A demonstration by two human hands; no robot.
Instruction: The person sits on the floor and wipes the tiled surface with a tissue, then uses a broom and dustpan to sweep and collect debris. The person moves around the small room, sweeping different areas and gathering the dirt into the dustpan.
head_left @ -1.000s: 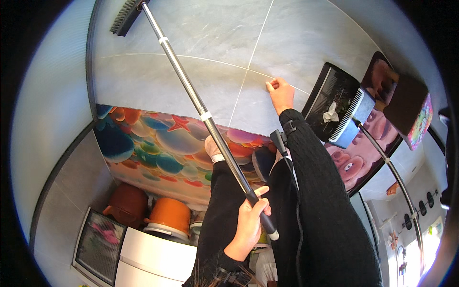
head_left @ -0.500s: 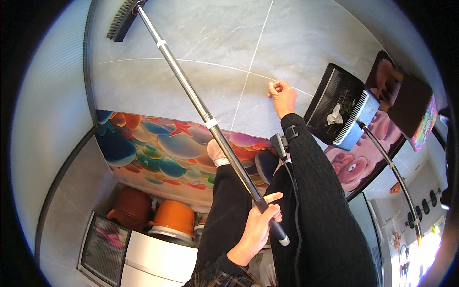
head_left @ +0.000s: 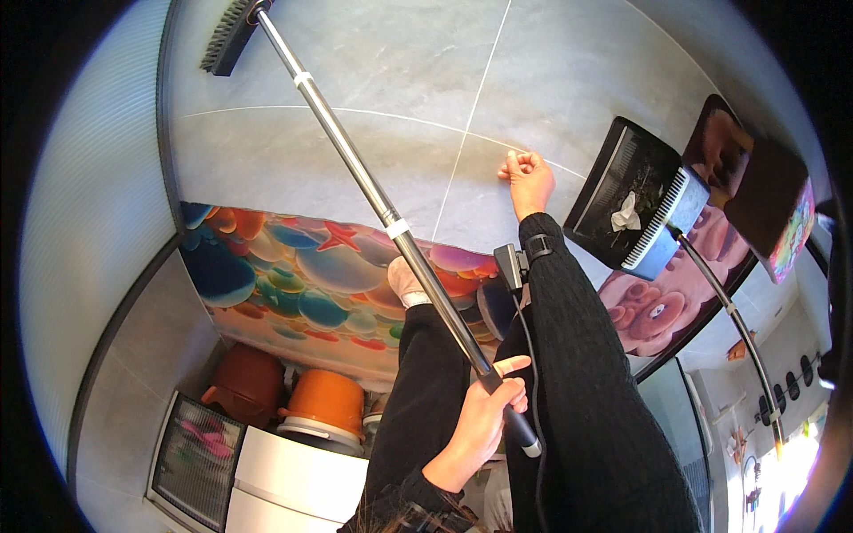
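My left hand (head_left: pixel 480 417) is wrapped round the dark grip of a long-handled floor brush (head_left: pixel 355 173), index finger stretched along it. Its metal pole runs up to the far left, where the black bristle head (head_left: pixel 229 35) rests on the grey tiles. My right hand (head_left: pixel 530 184) reaches out low over the floor, thumb and fingers pinched together; whatever they may hold is too small to make out. To the right of that hand lies a long-handled dustpan (head_left: pixel 593 209) with a toothed edge. Dark debris and a crumpled white tissue (head_left: pixel 626 211) are in it.
A colourful pebble-print mat (head_left: pixel 293 284) lies under my feet. At lower left stand an orange bucket (head_left: pixel 327 400), a brown pot (head_left: pixel 247 382) and a white cabinet (head_left: pixel 298 475). A ribbed panel (head_left: pixel 98 186) borders the left. A dark stool-like object (head_left: pixel 764 186) stands beyond the dustpan.
My right hand has shifted very slightly to the right, still pinched, and its wrist has turned a little. The brush and my left hand stay almost where they were.
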